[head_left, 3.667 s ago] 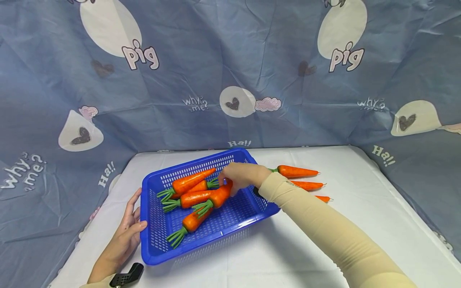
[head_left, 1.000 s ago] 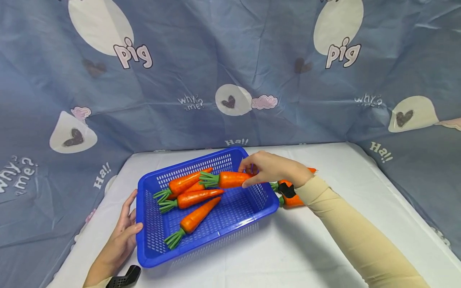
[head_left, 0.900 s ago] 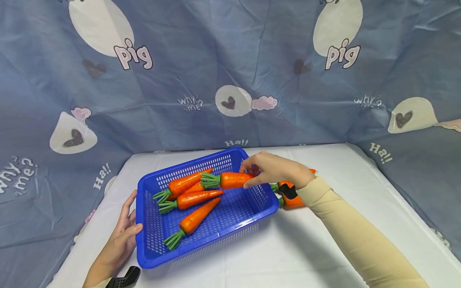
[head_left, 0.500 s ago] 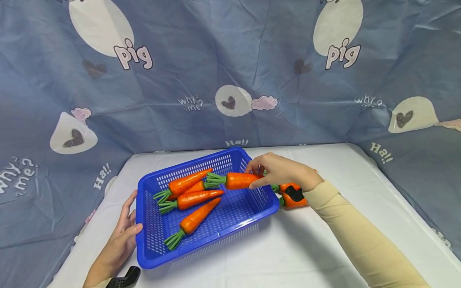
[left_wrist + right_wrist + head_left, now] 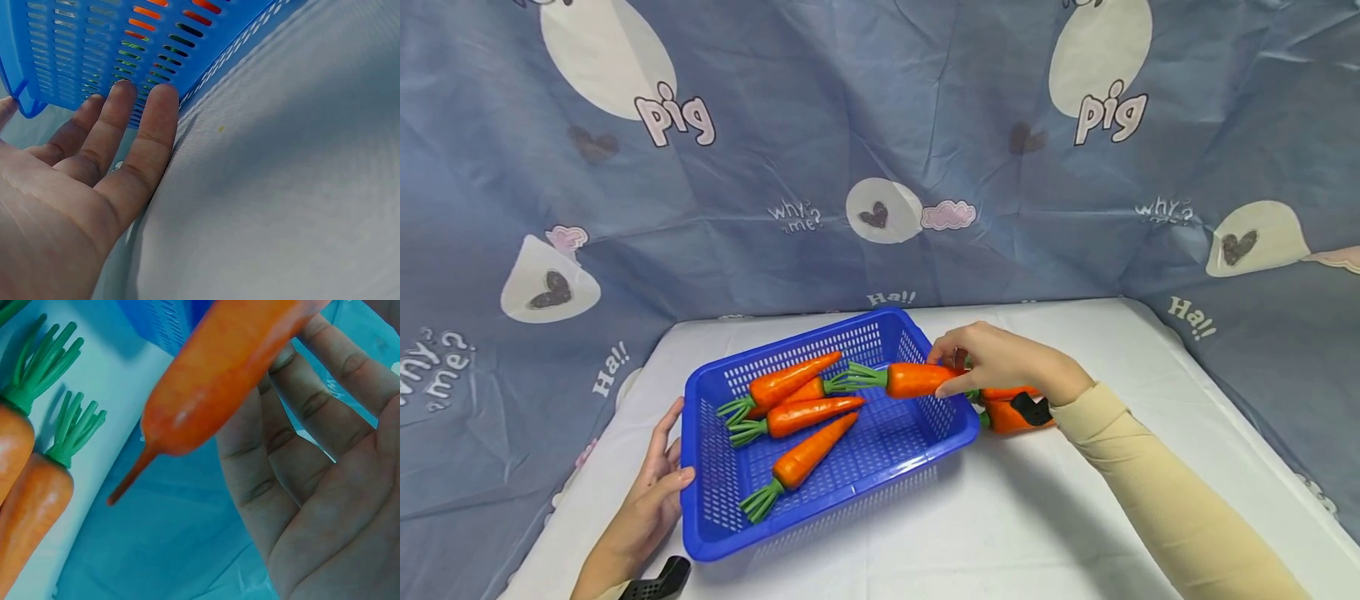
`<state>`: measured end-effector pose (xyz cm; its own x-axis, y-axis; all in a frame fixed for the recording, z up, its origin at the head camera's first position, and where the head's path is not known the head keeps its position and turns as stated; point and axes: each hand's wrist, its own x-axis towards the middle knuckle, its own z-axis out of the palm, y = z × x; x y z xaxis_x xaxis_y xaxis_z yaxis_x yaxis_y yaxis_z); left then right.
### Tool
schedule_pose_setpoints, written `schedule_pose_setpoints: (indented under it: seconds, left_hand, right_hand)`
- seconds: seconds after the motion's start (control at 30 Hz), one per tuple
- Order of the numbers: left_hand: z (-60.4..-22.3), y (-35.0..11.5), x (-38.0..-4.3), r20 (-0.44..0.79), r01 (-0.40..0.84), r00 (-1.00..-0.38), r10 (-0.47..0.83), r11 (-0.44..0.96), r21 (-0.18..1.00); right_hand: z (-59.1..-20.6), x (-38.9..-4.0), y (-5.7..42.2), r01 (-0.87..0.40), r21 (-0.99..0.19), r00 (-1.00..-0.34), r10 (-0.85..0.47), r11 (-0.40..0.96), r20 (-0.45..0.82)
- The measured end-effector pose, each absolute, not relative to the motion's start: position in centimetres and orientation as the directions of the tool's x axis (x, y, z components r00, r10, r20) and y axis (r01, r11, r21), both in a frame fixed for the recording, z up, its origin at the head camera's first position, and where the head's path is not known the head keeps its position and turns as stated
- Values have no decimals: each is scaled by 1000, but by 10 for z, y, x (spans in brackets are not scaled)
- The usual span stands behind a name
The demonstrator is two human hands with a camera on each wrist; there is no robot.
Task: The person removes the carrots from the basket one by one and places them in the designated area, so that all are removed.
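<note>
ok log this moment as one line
left hand: touching blue basket | right hand: holding carrot | in basket: four carrots | beside basket: more carrots

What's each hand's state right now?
Left hand: open, touching the outside of the blue basket.
Right hand: closed, holding a carrot.

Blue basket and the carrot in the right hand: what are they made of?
Blue basket: likely moulded plastic, semi-gloss; slotted walls, bright streak on the rim.
Held carrot: smooth, glossy, probably artificial given its uniform green stalks; foam or plastic, can't tell which.
</note>
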<state>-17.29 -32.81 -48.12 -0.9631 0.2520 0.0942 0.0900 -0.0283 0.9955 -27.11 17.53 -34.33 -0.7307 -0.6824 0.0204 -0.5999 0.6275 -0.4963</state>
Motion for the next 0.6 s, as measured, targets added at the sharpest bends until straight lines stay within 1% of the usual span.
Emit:
schedule_pose_setpoints:
  seconds: [0.13,0.33,0.6]
  left_hand:
    - [-481,-328,-172,100,93,-961,260,-39,995]
    - [-480,-328,-172,78,75,-967,241,-20,997]
    - [-479,-328,-172,71,69,-968,242,-17,997]
  right_hand:
    - [-344,-270,179,-600,-501,-732,-681,623,29]
    - [-345,-266,185,-587,-514,-742,-670,625,33]
    - [-348,-263,195,-581,-499,-757,-652,643,43]
